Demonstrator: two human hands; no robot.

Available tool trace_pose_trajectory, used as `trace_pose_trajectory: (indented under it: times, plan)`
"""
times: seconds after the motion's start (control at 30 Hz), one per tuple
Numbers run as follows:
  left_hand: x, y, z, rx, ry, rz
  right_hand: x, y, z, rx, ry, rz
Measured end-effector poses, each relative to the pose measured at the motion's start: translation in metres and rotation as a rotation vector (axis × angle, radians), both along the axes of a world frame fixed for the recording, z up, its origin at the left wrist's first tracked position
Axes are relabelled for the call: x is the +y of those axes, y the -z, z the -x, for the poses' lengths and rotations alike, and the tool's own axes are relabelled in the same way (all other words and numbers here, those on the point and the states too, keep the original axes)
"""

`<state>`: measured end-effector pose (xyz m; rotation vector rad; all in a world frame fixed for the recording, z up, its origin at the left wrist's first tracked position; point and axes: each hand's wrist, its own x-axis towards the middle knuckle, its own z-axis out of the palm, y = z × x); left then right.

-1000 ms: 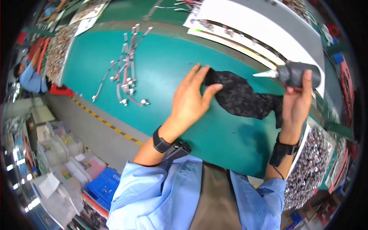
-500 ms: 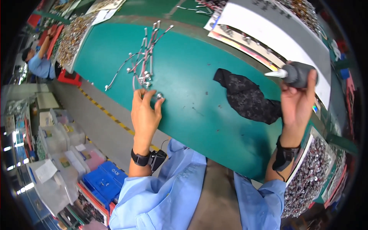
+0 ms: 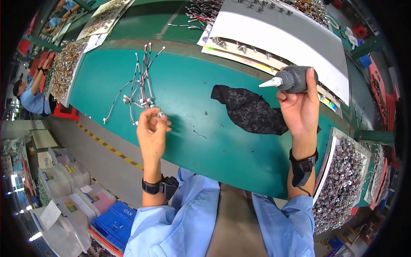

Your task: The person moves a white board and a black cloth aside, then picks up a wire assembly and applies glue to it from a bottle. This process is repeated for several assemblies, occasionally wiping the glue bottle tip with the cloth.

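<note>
Between the fingertips of my left hand (image 3: 152, 130) is a small round silvery metal part (image 3: 161, 114), raised over the green tabletop. Just beyond that hand lies a loose bunch of thin red, black and white wires (image 3: 141, 83) with small white connectors and metal parts at their ends. My right hand (image 3: 301, 103) is wrapped around a dark grey squeeze bottle (image 3: 295, 79), held on its side. Its white pointed nozzle (image 3: 270, 82) aims left. Below the bottle, partly behind my right hand, a crumpled black patterned cloth (image 3: 252, 111) rests on the table.
The green table (image 3: 188, 147) carries dark crumbs and thread bits. A white-and-grey board (image 3: 274, 38) with small metal parts along its edge stands at the back right. A tray of many metal parts (image 3: 338, 188) sits at right. Plastic bins (image 3: 115, 222) stand lower left; a person (image 3: 34, 94) works far left.
The view has shifted, so the table contents sit further left. My left hand has turned the small metal part so its face points more upward. My right hand still grips the bottle.
</note>
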<state>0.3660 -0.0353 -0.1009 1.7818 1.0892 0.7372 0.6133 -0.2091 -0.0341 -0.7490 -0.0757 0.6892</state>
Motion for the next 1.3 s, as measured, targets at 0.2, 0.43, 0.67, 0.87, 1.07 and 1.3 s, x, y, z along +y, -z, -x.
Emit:
trace_pose_trajectory:
  times: [0.2,0.43,0.67,0.87,1.07,1.3]
  plan:
    - [0.005,-0.027,-0.041,-0.782,0.253,0.678,-0.005,0.002,-0.001,-0.039,0.014,0.023]
    - [-0.007,-0.025,-0.069,-0.891,0.349,0.810,-0.005,-0.010,0.005,-0.321,0.193,0.034]
    - [-0.013,-0.011,-0.072,-0.965,0.248,0.760,-0.028,-0.003,-0.008,-0.310,0.210,-0.005]
    - [0.001,-0.036,-0.055,-1.071,0.166,0.514,-0.036,-0.003,-0.016,-0.339,0.270,-0.002]
    - [-0.012,-0.048,-0.080,-1.020,0.247,0.512,-0.025,-0.013,-0.007,-0.332,0.344,0.054]
    - [-0.024,-0.065,-0.100,-1.007,0.474,0.323,-0.029,-0.014,-0.006,-0.352,0.389,0.070]
